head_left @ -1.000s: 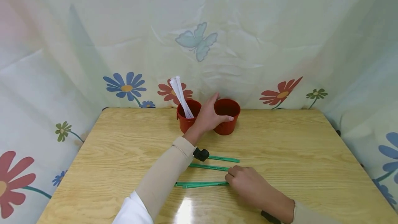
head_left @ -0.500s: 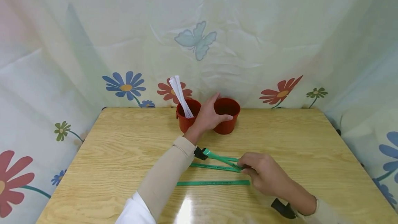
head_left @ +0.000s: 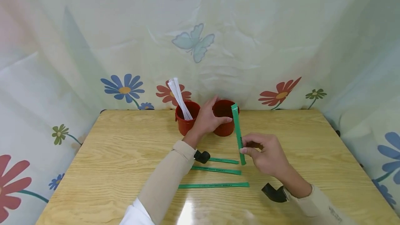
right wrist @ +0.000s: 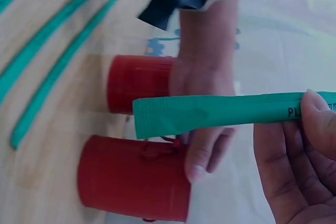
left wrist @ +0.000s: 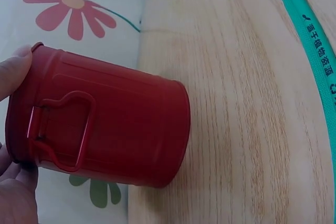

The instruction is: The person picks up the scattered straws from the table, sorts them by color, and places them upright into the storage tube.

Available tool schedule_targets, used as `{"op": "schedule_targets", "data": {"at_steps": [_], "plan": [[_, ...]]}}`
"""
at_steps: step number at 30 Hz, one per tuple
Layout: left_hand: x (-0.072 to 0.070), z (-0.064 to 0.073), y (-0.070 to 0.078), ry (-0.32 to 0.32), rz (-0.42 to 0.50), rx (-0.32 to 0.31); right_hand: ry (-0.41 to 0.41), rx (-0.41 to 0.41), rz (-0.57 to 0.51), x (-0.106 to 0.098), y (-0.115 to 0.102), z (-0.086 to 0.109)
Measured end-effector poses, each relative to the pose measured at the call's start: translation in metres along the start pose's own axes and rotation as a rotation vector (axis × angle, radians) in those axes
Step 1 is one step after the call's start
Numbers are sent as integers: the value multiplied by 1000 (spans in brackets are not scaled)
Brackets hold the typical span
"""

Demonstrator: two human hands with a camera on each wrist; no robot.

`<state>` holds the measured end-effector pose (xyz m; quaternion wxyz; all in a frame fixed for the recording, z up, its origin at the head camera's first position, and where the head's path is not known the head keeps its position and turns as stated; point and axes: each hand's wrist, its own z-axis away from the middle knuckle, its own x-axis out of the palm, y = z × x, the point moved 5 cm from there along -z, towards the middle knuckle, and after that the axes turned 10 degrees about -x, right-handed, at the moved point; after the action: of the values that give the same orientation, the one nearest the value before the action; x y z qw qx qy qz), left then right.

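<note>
My left hand (head_left: 206, 118) holds the right-hand small red metal bucket (head_left: 223, 130) by its rim, thumb on the near side. The left wrist view shows this bucket (left wrist: 118, 121) with its wire handle folded against the wall. Between thumb and fingers my right hand (head_left: 265, 153) pinches a green wrapped straw (head_left: 237, 127) near its lower end. The straw stands almost upright, its top overlapping the bucket's right rim in the head view. Printed letters show on the wrapper (right wrist: 210, 115) in the right wrist view. Several green wrapped straws (head_left: 218, 185) lie on the table, partly hidden by my left sleeve.
A second red bucket (head_left: 185, 126) stands just left of the held one, with white wrapped straws (head_left: 178, 96) leaning in it. The wooden table (head_left: 297, 141) ends at a flowered cloth backdrop (head_left: 243, 44) right behind the buckets. Black wrist mounts (head_left: 274, 193) stick out beneath the hands.
My right hand has picked one green straw up off the table, carried it forward and turned it upright beside the bucket. My left hand stays on the bucket.
</note>
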<state>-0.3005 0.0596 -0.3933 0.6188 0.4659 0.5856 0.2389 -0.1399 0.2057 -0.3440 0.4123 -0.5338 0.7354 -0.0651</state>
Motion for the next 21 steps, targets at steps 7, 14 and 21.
{"op": "schedule_targets", "data": {"at_steps": [7,14,21], "plan": [[0,2,-2,10,9,-15,89,67,32,-15,1,-25],[0,2,-3,10,37,-7,167,80,62,-27,6,-52],[1,1,-2,2,63,-11,218,93,103,-33,18,-76]]}}
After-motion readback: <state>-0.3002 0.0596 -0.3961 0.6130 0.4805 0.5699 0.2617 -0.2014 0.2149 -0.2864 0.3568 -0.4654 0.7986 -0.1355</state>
